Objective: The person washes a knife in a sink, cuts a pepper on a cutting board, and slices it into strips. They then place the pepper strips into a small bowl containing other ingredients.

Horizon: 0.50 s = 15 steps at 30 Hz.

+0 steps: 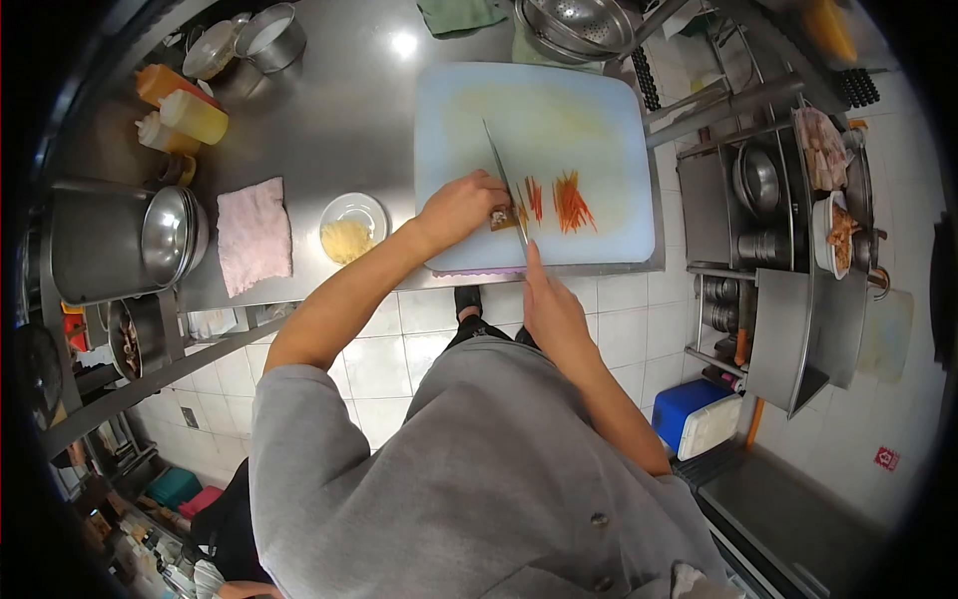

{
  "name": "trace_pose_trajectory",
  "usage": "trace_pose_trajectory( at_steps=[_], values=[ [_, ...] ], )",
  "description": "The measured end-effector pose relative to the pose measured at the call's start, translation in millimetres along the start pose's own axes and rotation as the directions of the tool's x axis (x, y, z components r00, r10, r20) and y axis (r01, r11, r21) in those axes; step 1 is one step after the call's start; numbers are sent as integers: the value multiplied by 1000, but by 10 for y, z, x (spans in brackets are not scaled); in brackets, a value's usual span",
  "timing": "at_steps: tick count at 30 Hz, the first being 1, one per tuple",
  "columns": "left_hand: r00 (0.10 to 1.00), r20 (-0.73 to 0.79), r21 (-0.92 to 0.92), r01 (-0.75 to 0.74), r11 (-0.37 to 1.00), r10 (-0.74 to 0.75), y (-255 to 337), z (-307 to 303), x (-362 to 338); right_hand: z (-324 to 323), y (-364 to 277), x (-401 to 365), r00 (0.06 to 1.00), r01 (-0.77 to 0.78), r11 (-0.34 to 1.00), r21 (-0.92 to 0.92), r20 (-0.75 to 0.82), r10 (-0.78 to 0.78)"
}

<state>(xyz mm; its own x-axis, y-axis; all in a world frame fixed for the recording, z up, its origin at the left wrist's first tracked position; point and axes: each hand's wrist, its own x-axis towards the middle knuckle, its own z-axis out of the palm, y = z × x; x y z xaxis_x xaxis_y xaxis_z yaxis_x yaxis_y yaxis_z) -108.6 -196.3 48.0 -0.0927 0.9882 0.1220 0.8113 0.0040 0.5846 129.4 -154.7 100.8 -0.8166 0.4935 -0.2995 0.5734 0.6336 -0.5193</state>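
A kitchen knife [507, 182] lies across the white cutting board [469, 100], its tip pointing away from me. My right hand [551, 304] is closed round its handle at the board's near edge. Curled fingers of my left hand [461, 212] press a small brown piece of food [502, 219], pale in places, against the board, right beside the blade. The fingers partly hide that piece. To the right of the blade lie a few thin orange-red strips [536, 199], and farther right a larger pile of similar strips [571, 205].
Left of the board are a small plate [375, 212] with pale yellow shreds, a pink cloth [253, 236], metal bowls [166, 234] and squeeze bottles [194, 117]. A colander [579, 25] stands behind the board. A rack with a metal shelf [788, 334] and a blue-and-white cooler [696, 417] are at right.
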Motion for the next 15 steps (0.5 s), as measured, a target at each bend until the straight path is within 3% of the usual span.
trace_pose_trajectory(
  at_steps=[2, 5, 8, 11, 15],
  values=[
    [1000, 3, 21, 15, 1000, -15, -13, -40, 22, 81, 16, 145, 994, 51, 999, -11, -96, -51],
    [999, -34, 7, -4, 1000, 4, -40, 2, 10, -153, -74, -34, 1000, -11, 1000, -1, 24, 11],
    [1000, -23, -4, 9, 1000, -9, -15, -37, 4, -77, -62, -61, 1000, 0, 1000, 13, 13, 0],
    [1000, -15, -1, 6, 1000, -6, -38, -27, 17, 139, 94, 130, 986, 108, 994, -30, -127, -111],
    [1000, -23, -10, 0, 1000, -1, -54, -18, 23, -100, -50, -27, 1000, 12, 1000, -11, -13, -12]
  ],
)
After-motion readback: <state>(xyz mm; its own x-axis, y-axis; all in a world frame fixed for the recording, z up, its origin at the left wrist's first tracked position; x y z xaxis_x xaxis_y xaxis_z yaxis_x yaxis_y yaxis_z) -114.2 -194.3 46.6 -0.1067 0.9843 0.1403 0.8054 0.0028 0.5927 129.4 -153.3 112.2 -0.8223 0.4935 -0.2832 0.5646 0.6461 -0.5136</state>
